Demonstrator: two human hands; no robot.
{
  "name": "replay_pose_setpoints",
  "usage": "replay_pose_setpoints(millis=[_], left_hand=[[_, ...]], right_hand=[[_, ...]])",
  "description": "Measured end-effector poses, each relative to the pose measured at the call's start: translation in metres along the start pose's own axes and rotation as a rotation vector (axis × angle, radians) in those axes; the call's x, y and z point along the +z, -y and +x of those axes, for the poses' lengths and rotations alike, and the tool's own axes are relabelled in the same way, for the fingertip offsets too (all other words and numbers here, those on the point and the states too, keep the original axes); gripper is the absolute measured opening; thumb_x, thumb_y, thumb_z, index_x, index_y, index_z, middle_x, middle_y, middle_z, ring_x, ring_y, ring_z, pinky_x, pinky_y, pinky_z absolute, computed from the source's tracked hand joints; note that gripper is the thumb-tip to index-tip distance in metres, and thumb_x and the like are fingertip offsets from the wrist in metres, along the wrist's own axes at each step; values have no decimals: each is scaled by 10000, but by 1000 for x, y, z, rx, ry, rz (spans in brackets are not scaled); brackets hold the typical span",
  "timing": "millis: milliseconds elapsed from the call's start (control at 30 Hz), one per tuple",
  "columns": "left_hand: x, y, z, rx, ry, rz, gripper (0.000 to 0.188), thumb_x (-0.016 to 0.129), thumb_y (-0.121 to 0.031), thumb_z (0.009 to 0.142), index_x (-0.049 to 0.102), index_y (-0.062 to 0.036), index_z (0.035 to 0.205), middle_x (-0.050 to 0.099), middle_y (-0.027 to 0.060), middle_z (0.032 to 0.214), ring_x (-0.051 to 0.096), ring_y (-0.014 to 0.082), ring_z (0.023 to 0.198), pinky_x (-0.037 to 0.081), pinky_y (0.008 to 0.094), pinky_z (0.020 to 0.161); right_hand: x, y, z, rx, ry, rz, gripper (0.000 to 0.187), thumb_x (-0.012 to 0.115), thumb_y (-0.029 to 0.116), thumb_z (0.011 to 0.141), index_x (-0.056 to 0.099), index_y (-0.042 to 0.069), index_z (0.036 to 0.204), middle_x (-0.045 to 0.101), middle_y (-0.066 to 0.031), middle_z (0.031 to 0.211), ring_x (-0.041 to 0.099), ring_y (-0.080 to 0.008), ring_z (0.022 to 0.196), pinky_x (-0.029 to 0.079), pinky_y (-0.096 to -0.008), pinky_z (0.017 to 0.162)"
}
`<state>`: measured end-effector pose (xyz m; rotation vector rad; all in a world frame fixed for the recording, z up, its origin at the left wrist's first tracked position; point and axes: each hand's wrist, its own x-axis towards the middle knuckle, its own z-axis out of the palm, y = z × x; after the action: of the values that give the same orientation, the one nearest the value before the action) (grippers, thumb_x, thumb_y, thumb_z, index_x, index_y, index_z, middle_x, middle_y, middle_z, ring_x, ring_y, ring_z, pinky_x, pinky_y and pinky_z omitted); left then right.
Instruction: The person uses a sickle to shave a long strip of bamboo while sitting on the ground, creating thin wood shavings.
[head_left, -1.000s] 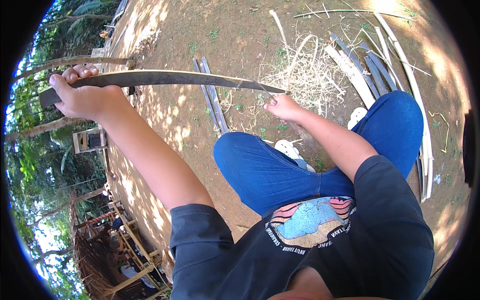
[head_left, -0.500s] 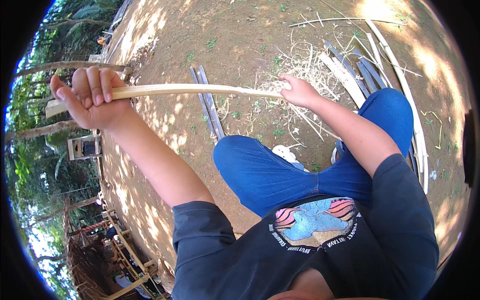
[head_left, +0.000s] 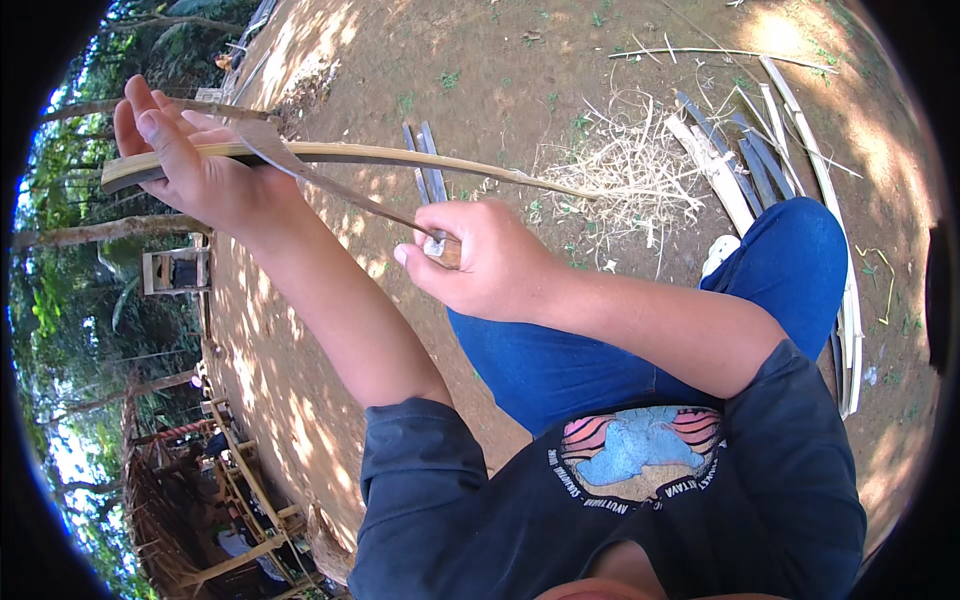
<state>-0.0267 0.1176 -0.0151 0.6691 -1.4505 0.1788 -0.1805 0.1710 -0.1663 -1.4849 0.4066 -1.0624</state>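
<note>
My left hand (head_left: 176,145) holds a long split bamboo strip (head_left: 400,156) near its thick end, with the thumb over it and the fingers partly stretched out. From there the strip slopes right, its thin far end above a heap of shavings (head_left: 640,175). My right hand (head_left: 495,262) is closed round the short wooden handle of a long knife (head_left: 335,186). The blade points up and left and crosses the strip beside my left hand; whether its edge touches the strip I cannot tell. Part of the blade is hard to make out there.
Dark strips (head_left: 425,165) lie on the dirt ground ahead of my knee. More split bamboo pieces (head_left: 820,180) lie at the right, beside my bent leg. A wooden shelter (head_left: 240,500) and trees stand along the left side.
My right hand has moved left from the strip's far end and now holds the knife across the strip. The strip has turned, showing its dark side, and my left fingers have loosened.
</note>
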Motion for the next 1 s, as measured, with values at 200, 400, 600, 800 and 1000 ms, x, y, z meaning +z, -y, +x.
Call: replay_pose_setpoints(millis=[200, 400, 600, 800, 1000], left_hand=[[-8, -5, -6, -38, -60, 11, 299, 566, -259, 964, 473, -102, 1201, 513, 109, 1340, 316, 262, 1374, 78, 466, 1187], [-6, -2, -9, -86, -108, -40, 237, 579, -241, 957, 491, -146, 1156, 536, 66, 1332, 292, 300, 1399, 15, 527, 1185], [-2, 3, -5, -84, -109, 61, 271, 544, -274, 977, 499, -111, 1189, 525, 69, 1324, 386, 238, 1303, 217, 435, 1127], [-10, 3, -2, -64, -166, 171, 164, 558, -234, 971, 563, -109, 1077, 553, 67, 1149, 480, 178, 1100, 406, 389, 922], [-11, -6, -4, -48, -146, 62, 94, 543, -149, 967, 558, -109, 1051, 575, 24, 1067, 496, 135, 946, 418, 326, 849]], right_hand=[[10, -79, -22, 140, -101, -56, 259, 664, 222, 854, 555, 13, 748, 558, -68, 592, 535, -130, 574, 431, -331, 557], [-48, -164, -51, 495, 30, -312, 208, 660, 242, 847, 574, 63, 784, 574, -43, 613, 557, -151, 595, 459, -336, 587], [-26, -87, -21, 186, 36, -93, 215, 661, 221, 841, 570, 58, 733, 546, -31, 594, 511, -147, 562, 421, -347, 552], [9, -13, 8, -52, 75, 79, 235, 652, 192, 837, 533, 34, 710, 511, -57, 568, 494, -134, 557, 403, -347, 540], [-10, -101, -26, 198, 15, -50, 202, 657, 185, 827, 554, 31, 747, 554, -82, 613, 516, -130, 597, 431, -331, 584]])
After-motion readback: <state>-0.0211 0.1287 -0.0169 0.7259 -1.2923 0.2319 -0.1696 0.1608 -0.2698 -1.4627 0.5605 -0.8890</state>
